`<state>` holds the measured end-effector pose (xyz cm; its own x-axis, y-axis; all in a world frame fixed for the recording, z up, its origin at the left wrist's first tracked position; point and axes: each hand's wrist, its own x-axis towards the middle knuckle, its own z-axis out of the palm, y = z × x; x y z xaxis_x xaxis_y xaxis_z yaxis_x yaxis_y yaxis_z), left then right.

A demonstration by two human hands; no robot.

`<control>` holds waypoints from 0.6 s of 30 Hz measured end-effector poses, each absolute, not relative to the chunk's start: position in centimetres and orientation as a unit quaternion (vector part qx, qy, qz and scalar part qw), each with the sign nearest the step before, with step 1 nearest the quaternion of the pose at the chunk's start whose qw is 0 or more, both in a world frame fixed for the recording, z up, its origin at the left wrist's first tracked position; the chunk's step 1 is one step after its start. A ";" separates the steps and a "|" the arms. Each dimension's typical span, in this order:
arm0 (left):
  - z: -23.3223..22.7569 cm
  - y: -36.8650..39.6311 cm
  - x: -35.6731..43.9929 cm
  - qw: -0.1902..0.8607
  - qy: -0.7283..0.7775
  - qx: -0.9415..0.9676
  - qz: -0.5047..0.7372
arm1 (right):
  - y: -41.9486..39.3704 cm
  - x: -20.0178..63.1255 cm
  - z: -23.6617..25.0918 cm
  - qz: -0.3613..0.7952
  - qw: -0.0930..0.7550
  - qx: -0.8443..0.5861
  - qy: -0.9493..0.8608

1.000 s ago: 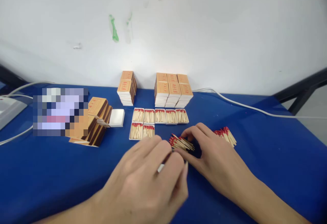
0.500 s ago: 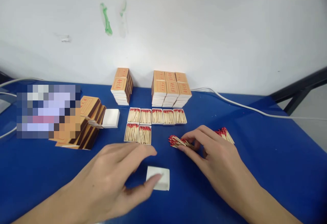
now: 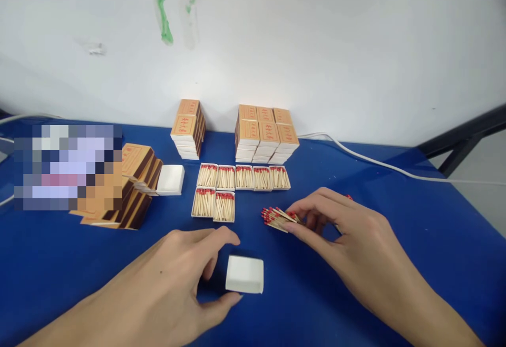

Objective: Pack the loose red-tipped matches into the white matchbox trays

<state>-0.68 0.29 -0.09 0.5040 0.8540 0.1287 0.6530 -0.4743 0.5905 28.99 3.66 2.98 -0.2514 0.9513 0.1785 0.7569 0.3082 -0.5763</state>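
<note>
A small white matchbox tray (image 3: 245, 274) lies on the blue table, its inside bare. My left hand (image 3: 197, 268) is beside it, thumb and fingers apart, with the thumb tip close to the tray's near left corner; I cannot tell whether it touches. Red-headed matches (image 3: 279, 219) form a bunch pinched between the thumb and fingers of my right hand (image 3: 336, 231), low over the table. Behind that hand a few more red match heads (image 3: 348, 197) peek out, mostly hidden. Farther back, several trays filled with matches (image 3: 224, 205) stand in two rows.
Closed orange matchboxes are stacked by the wall, in a left stack (image 3: 185, 128) and a right stack (image 3: 266, 133). More matchbox covers (image 3: 136, 162) pile up at left, next to a white tray (image 3: 171, 179). A white cable (image 3: 371, 161) runs along the back right.
My left thumb has drawn back from over the white tray to its near left edge. My right hand still grips the matches and has shifted slightly, covering more of the pile behind.
</note>
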 end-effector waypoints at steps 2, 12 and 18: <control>-0.5 0.3 -0.6 0.286 0.474 0.809 0.196 | 3.2 28.8 3.5 0.210 0.259 -0.551 -0.765; -0.8 -0.6 1.6 0.383 0.505 0.746 0.204 | -1.3 26.3 1.9 0.268 0.217 -0.423 -0.838; -0.4 -0.3 1.6 0.392 0.504 0.743 0.202 | -1.3 26.5 1.8 0.231 0.178 -0.415 -0.862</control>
<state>1.60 -0.33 -0.39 0.4107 0.9069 -0.0943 0.5897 -0.1854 0.7861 26.46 -1.31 1.79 -0.5914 0.7981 0.1148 0.6339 0.5482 -0.5455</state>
